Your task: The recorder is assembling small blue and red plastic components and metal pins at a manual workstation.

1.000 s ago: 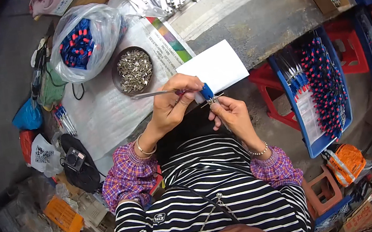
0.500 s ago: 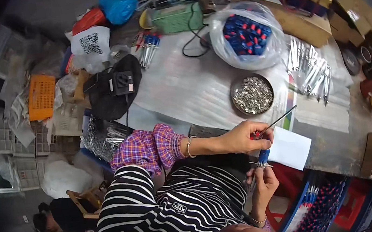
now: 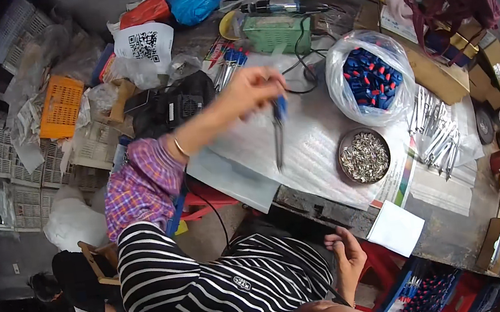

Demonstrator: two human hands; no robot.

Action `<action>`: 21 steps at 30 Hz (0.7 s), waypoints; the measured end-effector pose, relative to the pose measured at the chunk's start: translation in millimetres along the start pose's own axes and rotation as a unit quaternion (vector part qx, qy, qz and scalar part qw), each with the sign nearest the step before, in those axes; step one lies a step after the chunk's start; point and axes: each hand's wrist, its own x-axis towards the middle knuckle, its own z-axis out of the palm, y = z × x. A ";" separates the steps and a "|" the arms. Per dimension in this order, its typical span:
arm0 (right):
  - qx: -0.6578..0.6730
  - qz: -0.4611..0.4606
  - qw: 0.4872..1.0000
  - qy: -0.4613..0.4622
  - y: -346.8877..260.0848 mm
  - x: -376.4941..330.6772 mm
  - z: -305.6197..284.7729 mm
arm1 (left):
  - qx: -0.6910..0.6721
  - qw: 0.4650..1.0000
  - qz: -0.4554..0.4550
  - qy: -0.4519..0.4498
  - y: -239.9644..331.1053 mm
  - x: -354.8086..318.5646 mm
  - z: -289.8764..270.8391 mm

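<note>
Near us, our right hand (image 3: 347, 259) is half curled by the table (image 3: 439, 226), and we cannot tell whether it grips anything; folded white paper (image 3: 396, 228) lies to its right. Farther left, our blurred left hand (image 3: 254, 92) pinches a metal-shafted tool (image 3: 279, 141) by its blue end. Right of it sits a bowl (image 3: 347, 172) of metal parts (image 3: 365, 156), and beyond, a plastic bag (image 3: 332, 85) of blue-and-red pieces (image 3: 372, 80).

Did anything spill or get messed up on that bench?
I see no spill: the tiny silver metal pieces sit inside the round dark bowl. One messy bit: the slim silver metal-looking rods lie crisscrossed in a loose heap, not lined up.
</note>
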 end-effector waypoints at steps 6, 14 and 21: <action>-0.002 0.019 1.000 -0.015 2.3 1.4 1.1 | 0.101 0.981 -0.023 0.167 -42.1 82.1 -107.5; -0.035 0.050 0.997 0.049 2.9 -6.9 -0.8 | 0.239 0.961 -0.006 0.138 -105.7 151.5 -123.2; -0.071 0.036 0.997 0.024 3.4 0.4 -4.9 | 0.278 0.942 0.049 0.182 -117.8 150.3 -125.6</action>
